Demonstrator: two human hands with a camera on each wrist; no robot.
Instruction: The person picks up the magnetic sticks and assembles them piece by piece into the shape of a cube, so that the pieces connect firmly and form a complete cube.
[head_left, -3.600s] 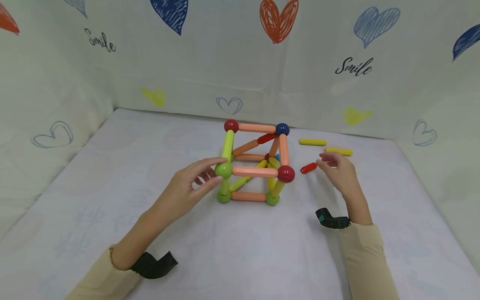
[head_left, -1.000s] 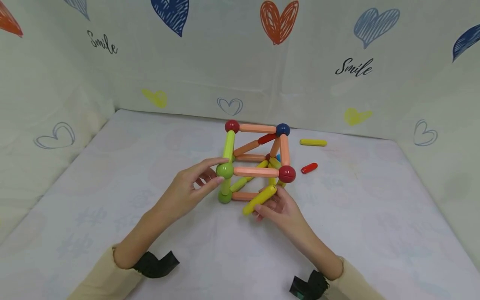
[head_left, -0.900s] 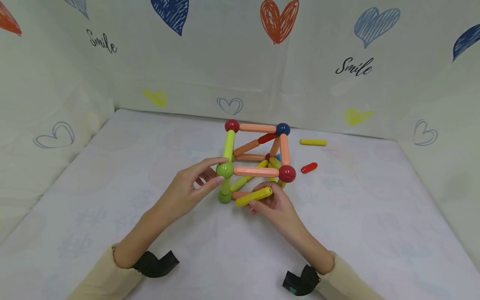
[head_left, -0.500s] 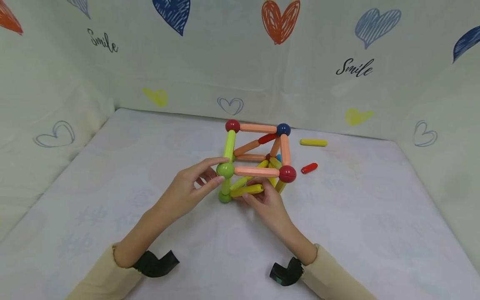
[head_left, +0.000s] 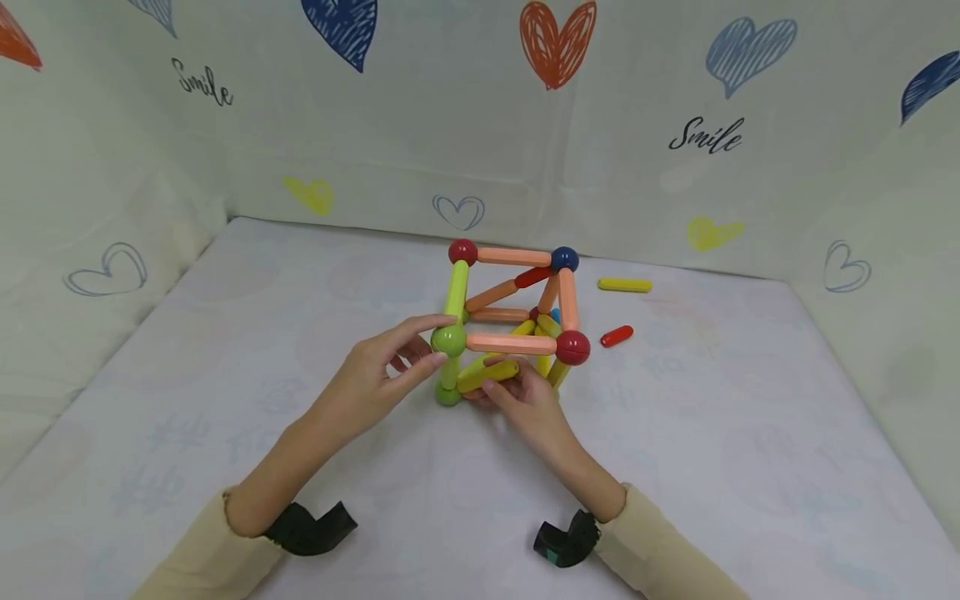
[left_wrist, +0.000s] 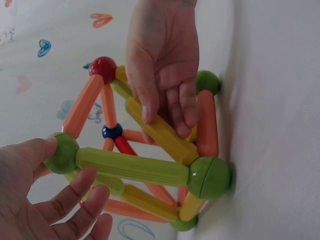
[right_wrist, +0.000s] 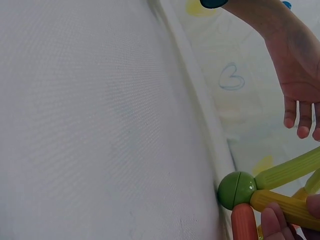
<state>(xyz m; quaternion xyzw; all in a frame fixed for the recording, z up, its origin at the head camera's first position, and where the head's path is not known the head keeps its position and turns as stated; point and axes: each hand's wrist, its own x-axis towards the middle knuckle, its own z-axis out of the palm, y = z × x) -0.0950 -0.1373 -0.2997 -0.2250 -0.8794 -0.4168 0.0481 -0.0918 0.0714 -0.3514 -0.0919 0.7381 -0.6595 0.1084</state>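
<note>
A box-shaped frame of magnetic rods and balls stands on the table. My left hand (head_left: 382, 358) pinches the upper green ball (head_left: 449, 341) at its near left corner, between thumb and forefinger. My right hand (head_left: 536, 408) grips a yellow magnetic rod (head_left: 487, 377) low at the frame's front. In the left wrist view this yellow rod (left_wrist: 160, 130) slants, its end against the lower green ball (left_wrist: 210, 177). The right wrist view shows the same contact at the lower green ball (right_wrist: 237, 190). My right fingers partly hide the bottom orange rod and the lower right corner.
To the right of the frame lie a loose yellow rod (head_left: 625, 285) and a short red rod (head_left: 617, 336). The white table (head_left: 450, 517) ends at a cloth backdrop (head_left: 637, 167) printed with hearts.
My right hand has taken a yellow rod from the right side of the table and carried it left to the frame's lower left ball. My left hand has stayed on the upper green ball.
</note>
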